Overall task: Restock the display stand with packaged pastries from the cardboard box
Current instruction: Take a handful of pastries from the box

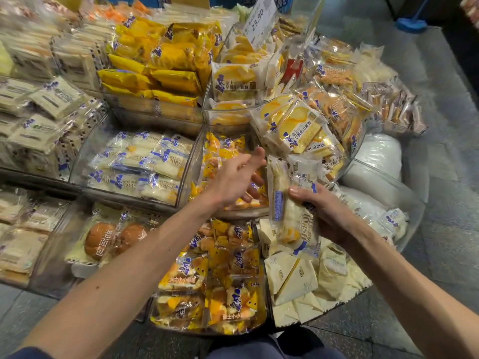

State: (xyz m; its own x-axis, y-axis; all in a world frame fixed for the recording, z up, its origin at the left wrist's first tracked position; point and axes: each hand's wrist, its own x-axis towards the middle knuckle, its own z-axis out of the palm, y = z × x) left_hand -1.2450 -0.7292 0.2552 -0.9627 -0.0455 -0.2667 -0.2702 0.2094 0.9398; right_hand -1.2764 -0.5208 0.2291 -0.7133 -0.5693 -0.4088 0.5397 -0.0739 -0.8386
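Observation:
My right hand (324, 216) grips a stack of white cream-roll pastry packs (293, 203), held upright in front of the tiered display stand (191, 161). My left hand (236, 177) hovers open, fingers spread, over the clear bin of small yellow pastry packs (223, 154), just left of the held packs. A bin of matching white roll packs (142, 167) sits left of that hand. No cardboard box is in view.
Clear acrylic bins hold yellow packs (160, 63), toast bread packs (293, 125), round buns (108, 239), small-bread bags (212, 275) and white triangular packs (298, 278). A price sign (261, 19) stands at the back. White sacks (375, 164) lie on the grey floor to the right.

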